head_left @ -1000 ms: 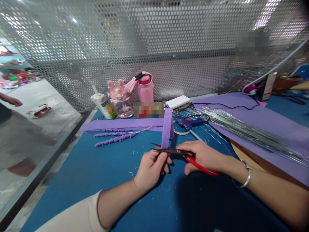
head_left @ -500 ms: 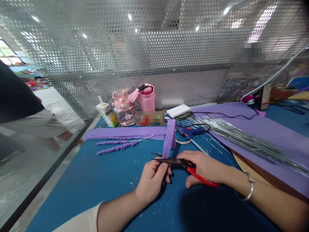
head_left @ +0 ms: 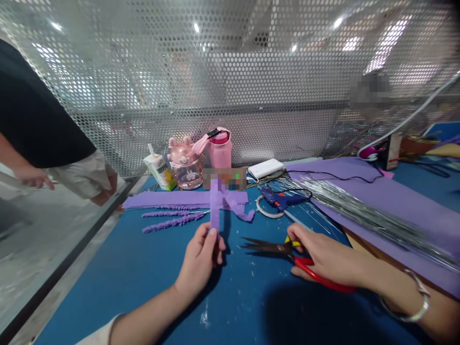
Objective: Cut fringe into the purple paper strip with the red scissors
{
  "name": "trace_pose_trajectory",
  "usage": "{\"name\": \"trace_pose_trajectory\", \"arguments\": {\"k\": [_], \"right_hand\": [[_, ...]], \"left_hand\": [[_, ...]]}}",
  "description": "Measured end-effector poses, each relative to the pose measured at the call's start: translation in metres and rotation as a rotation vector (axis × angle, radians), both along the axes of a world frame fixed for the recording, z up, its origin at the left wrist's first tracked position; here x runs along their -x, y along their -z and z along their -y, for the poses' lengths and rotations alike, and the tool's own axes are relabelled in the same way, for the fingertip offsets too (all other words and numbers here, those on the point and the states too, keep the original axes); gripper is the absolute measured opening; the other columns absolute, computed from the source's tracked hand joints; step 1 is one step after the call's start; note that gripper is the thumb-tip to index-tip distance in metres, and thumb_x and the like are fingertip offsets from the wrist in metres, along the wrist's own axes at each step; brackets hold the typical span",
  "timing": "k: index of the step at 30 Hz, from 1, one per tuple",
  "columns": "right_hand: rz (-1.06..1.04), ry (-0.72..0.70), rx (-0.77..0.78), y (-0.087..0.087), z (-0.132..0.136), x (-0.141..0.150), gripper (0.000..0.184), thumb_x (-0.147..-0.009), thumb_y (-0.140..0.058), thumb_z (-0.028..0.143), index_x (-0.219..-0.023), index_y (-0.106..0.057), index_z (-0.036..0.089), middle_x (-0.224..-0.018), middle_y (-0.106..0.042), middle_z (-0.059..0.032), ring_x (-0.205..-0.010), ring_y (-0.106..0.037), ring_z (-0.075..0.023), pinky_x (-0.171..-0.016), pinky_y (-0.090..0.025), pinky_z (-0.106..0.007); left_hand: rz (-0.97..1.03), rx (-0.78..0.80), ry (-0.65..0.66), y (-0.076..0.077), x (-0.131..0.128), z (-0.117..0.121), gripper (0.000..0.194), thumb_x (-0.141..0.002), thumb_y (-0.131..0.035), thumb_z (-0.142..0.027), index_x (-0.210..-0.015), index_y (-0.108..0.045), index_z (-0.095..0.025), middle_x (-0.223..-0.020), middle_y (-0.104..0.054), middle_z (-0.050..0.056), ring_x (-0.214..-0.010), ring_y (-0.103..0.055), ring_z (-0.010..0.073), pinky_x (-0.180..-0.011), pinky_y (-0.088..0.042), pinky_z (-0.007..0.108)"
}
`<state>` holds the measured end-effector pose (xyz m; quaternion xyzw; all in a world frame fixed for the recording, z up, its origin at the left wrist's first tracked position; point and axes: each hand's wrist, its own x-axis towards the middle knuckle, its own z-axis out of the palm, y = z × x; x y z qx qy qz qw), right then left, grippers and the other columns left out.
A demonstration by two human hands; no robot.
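Observation:
My left hand pinches the lower end of a purple paper strip, which stands up from the fingers and droops over to the right at its far end. In my right hand is a pair of scissors with red and yellow handles. The blades are slightly parted and point left, apart from the strip. Beyond my left hand lie fringed purple stems and a stack of flat purple strips. A blue glue gun rests behind the scissors, beside a roll of tape.
Along the back stand a drink carton, a clear pink-lidded bottle and a pink bottle. A white power bank lies near them. Wires cover purple sheets at right. A person stands at left.
My left hand has moved left with the paper strip, away from the scissors. My right hand has drawn the scissors slightly right. The person at left has shifted into fuller view.

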<state>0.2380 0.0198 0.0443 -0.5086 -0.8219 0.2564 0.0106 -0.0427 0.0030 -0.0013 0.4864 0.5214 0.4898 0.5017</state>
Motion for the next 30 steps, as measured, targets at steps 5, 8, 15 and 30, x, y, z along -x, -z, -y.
{"name": "trace_pose_trajectory", "arguments": {"k": [5,8,15,30], "right_hand": [[0.154,-0.188,-0.084,0.004,0.02,0.0,0.02,-0.07,-0.052,0.012,-0.087,-0.051,0.023,-0.095,-0.061,-0.0067,-0.088,-0.057,-0.0264,-0.075,-0.044,-0.04],[0.226,-0.256,-0.117,-0.003,0.028,0.006,0.027,-0.066,-0.057,0.014,-0.092,-0.057,0.022,-0.097,-0.061,-0.0085,-0.092,-0.056,-0.0293,-0.083,-0.042,-0.046],[0.041,-0.363,0.013,-0.059,-0.031,0.022,0.027,-0.088,-0.047,0.041,-0.094,-0.066,0.024,-0.091,-0.067,-0.0038,-0.078,-0.061,-0.0186,-0.069,-0.043,-0.029],[-0.069,-0.044,-0.389,-0.002,-0.239,0.093,0.035,-0.087,-0.06,0.034,-0.115,-0.058,0.014,-0.106,-0.064,-0.0074,-0.091,-0.062,-0.0191,-0.079,-0.05,-0.035]], "left_hand": [[-0.402,-0.169,0.191,-0.005,0.021,0.009,0.042,-0.097,-0.031,-0.039,-0.066,-0.05,-0.017,-0.055,-0.046,-0.002,-0.05,-0.043,0.01,-0.053,-0.034,0.023],[-0.614,-0.316,0.408,-0.011,0.021,0.012,0.04,-0.096,-0.033,-0.034,-0.063,-0.049,-0.017,-0.06,-0.049,0.001,-0.057,-0.045,0.012,-0.059,-0.034,0.025],[-0.646,-0.398,0.441,-0.019,0.017,0.007,0.031,-0.094,-0.035,-0.029,-0.074,-0.056,-0.018,-0.079,-0.057,0.004,-0.074,-0.051,0.0153,-0.07,-0.038,0.027],[-0.052,-0.014,0.045,-0.005,0.01,-0.019,0.037,-0.09,-0.041,-0.05,-0.084,-0.057,-0.017,-0.063,-0.05,-0.002,-0.049,-0.04,0.0077,-0.041,-0.028,0.017]]}}
